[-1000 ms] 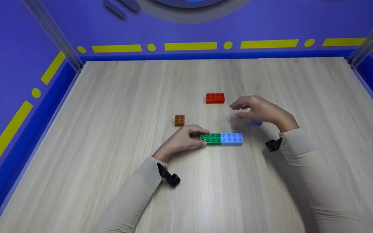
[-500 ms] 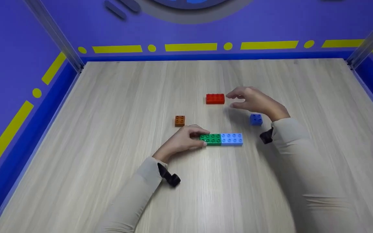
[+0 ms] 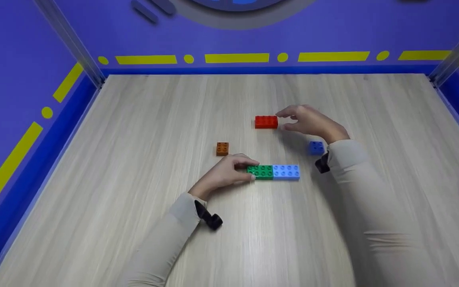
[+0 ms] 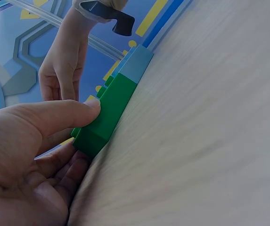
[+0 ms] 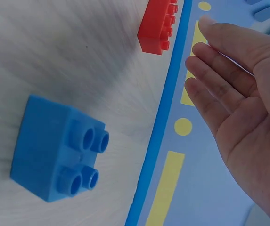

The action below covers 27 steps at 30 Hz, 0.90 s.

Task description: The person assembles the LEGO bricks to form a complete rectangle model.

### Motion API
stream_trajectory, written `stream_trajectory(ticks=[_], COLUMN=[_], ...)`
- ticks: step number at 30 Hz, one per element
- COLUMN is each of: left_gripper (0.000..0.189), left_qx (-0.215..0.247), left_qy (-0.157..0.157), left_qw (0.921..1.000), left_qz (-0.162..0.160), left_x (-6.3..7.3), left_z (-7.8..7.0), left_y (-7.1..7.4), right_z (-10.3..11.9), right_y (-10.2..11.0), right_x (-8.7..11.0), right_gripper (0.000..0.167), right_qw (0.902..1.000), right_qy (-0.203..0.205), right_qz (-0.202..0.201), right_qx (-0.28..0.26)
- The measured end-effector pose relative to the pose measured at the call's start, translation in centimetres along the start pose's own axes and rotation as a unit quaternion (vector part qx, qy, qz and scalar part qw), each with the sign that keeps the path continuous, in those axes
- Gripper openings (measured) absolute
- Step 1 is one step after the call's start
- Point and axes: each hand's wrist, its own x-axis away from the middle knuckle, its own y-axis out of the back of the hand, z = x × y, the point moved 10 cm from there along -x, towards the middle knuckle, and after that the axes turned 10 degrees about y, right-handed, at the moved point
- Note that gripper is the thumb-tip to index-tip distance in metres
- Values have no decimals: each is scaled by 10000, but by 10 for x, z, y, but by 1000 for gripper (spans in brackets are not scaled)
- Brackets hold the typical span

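Gripped by the left hand (image 3: 227, 171), between thumb and bent fingers, is the left end of a green brick (image 3: 263, 172) laid flat on the table (image 3: 153, 119). Just beyond that hand, an orange-brown brick (image 3: 222, 148) is seen unheld. Against the right end of the green brick, a light blue brick (image 3: 286, 172) is set end to end, studs up; whether the two are locked together cannot be told. Farther back, a red brick (image 3: 266, 122) is placed on the table with its long side running left to right. Just beside its right end, the right hand (image 3: 313, 122) is held with thumb and fingers parted and gently bent, nothing being grasped; whether the red brick is brushed by a fingertip cannot be made out. Near the right wrist, a dark blue brick (image 3: 316, 148) is seen, not held.

Judged from this, the step in hand is a reach for the red brick while the green and light blue pair is steadied. For a secure grasp, the thumb would need to be brought to the near long side and the fingers to the far one.

Five bricks are counted, one of each colour: three long (green, red, light blue) and two short (orange-brown, dark blue). Eight studs are shown on the light blue brick, four on the dark blue.
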Motion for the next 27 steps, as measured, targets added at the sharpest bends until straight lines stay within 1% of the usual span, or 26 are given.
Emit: stream_trajectory(ticks=[8, 13, 17, 20, 27], left_gripper=[38, 37, 37, 37, 38], left_qx=[78, 105, 51, 23, 120], left_qy=[-47, 3, 5, -10, -14], left_qw=[10000, 9999, 10000, 10000, 9999], left_qz=[-10, -54, -71, -65, -46], left_x=[-1, -1, -1, -1, -1], left_z=[1, 2, 2, 2, 2], left_y=[0, 0, 0, 0, 0], right_z=[-6, -5, -3, -4, -5], right_y=[-5, -8, -11, -13, -17], right_x=[-10, -16, -19, -21, -25], right_gripper=[44, 44, 45, 46, 47], right_qw=[9996, 9995, 9993, 9990, 9984], right_qy=[-145, -91, -72, -134, -263], right_qz=[188, 227, 302, 380, 487], right_qx=[-128, -220, -182, -179, -147])
